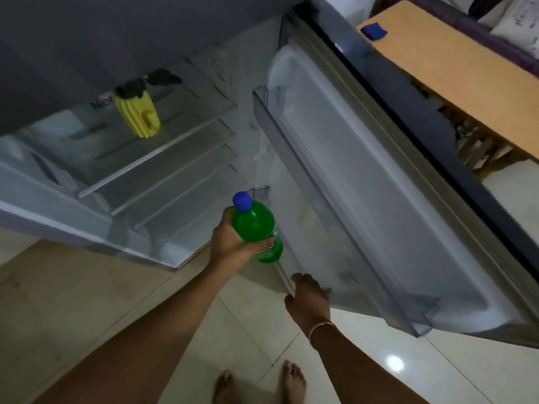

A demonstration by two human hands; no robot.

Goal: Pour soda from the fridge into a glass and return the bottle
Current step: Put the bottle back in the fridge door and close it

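1. The left hand (233,246) is wrapped around the upper body of the green plastic soda bottle with a blue cap (258,228). It holds the bottle upright, in the air, just beside the lower shelf of the open fridge door (379,199).
2. The right hand (307,298) rests on the near edge of that door shelf, fingers curled over it, probably to keep the door steady.
3. The bottle is capped, so nothing can spill.
4. A yellow ribbed plastic container (140,118) sits on a glass shelf inside the fridge.
5. No glass is visible.
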